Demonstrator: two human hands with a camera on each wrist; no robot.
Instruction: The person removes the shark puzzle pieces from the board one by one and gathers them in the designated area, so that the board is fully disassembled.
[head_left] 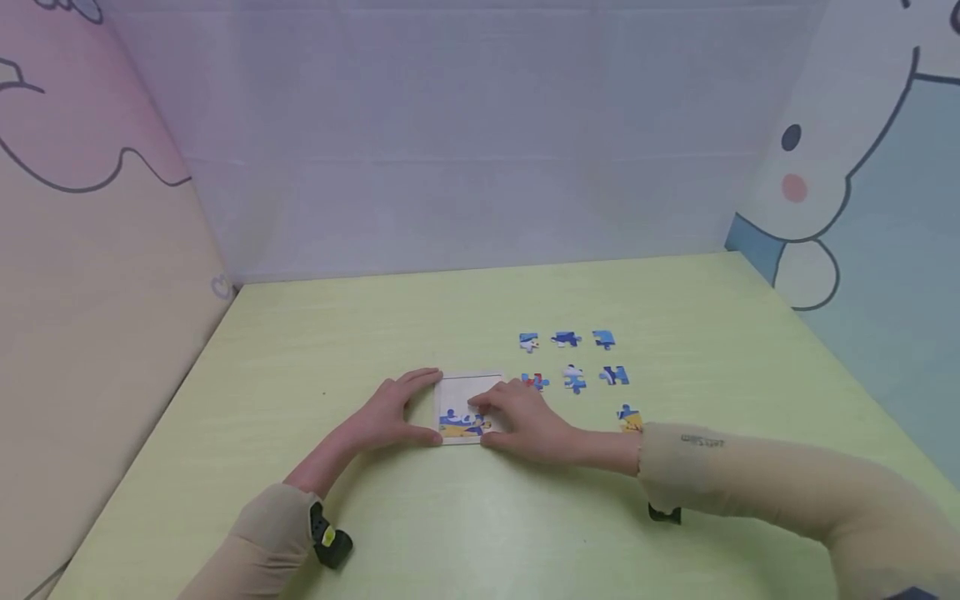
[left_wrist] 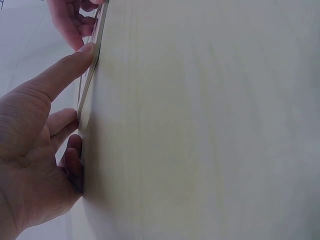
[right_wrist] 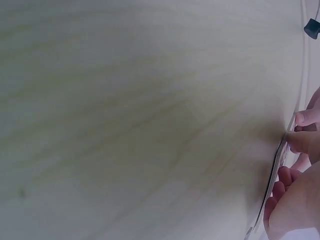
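Observation:
A small square puzzle tray (head_left: pixel 471 385) lies on the pale green table (head_left: pixel 600 292), with several fitted pieces (head_left: pixel 459 423) along its front row. My left hand (head_left: pixel 405 412) brackets the tray's left side: fingers at the far corner, straight thumb (left_wrist: pixel 65 70) against the tray edge (left_wrist: pixel 91 75). From the right, my right hand (head_left: pixel 521 421) lies over the tray, its fingertips pressing down on the fitted pieces. In the right wrist view only the right hand's fingers (right_wrist: pixel 295 200) and the thin tray rim (right_wrist: pixel 278 165) show. What the fingers cover is hidden.
Several loose blue puzzle pieces lie right of the tray: a far row (head_left: pixel 566 338), a nearer row (head_left: pixel 574 378), and a yellow-blue piece (head_left: pixel 628 417) by my right sleeve. Padded cartoon walls (head_left: pixel 90 275) close in the table's left, back and right sides.

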